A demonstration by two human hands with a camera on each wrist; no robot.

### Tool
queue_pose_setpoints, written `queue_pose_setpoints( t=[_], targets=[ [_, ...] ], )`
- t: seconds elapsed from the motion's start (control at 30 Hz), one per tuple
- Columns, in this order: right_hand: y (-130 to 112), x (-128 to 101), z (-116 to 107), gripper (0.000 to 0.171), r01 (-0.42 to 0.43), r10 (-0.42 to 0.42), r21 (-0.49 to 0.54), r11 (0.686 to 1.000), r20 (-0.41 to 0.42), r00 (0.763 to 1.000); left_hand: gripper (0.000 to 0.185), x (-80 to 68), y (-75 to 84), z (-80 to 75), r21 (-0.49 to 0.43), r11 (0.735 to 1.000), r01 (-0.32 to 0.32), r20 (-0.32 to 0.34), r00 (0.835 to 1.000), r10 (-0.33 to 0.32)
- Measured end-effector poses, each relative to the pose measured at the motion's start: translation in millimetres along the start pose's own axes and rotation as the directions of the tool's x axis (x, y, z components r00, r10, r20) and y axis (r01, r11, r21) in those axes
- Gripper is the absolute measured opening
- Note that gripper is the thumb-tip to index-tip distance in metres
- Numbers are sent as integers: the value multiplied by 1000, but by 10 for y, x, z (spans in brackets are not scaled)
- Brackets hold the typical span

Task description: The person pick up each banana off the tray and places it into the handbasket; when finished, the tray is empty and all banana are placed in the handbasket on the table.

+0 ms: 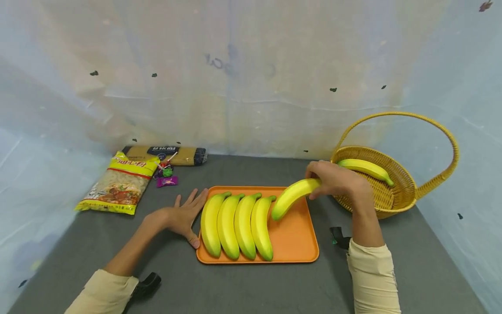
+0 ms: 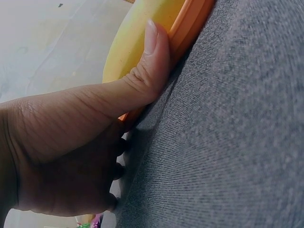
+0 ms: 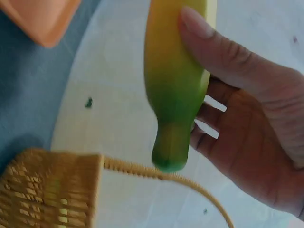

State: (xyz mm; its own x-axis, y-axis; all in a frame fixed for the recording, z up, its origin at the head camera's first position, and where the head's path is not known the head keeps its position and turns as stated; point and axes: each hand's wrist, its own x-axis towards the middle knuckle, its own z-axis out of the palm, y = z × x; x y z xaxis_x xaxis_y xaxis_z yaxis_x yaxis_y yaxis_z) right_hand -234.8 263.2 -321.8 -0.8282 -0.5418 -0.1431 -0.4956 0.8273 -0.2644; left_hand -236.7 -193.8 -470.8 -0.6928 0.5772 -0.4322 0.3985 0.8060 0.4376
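My right hand pinches a yellow banana near its stem end, tilted above the right half of an orange tray. In the right wrist view the thumb lies along this banana, its green stem end free. Several bananas lie side by side on the tray's left half. At the tray's left edge, my left hand rests with fingers spread. The left wrist view shows its thumb against the tray rim, beside a banana.
A wicker basket with a tall handle stands at the right, holding one banana. At the back left lie a yellow food bag, a pasta packet, lollipops and a purple wrapped candy. Hanging sheeting borders the grey table.
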Motion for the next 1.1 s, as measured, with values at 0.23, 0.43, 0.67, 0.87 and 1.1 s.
queue_pose_setpoints(
  t=[0.23,0.43,0.67,0.87,1.1],
  targets=[
    [136,-243,-188,39,-11,16,32,999,-170,985,169,5,-12,-31,2,1000,3,1,1000,-3],
    [377,-543,-287,32,-122,130,48,991,-240,962,169,-12,-11,-14,-2,1000,2,9,1000,-2],
    [785,-909,-319,45,-278,272,28,960,-314,909,169,-9,19,-11,3,1000,-7,1,1000,7],
    [1052,-1050,-225,42,-404,362,-17,914,-414,835,169,-18,3,-46,8,1000,-3,-5,1000,3],
    [1470,-989,62,49,-511,461,-7,860,-423,780,169,-17,21,-22,7,1000,-5,7,1000,5]
  ],
)
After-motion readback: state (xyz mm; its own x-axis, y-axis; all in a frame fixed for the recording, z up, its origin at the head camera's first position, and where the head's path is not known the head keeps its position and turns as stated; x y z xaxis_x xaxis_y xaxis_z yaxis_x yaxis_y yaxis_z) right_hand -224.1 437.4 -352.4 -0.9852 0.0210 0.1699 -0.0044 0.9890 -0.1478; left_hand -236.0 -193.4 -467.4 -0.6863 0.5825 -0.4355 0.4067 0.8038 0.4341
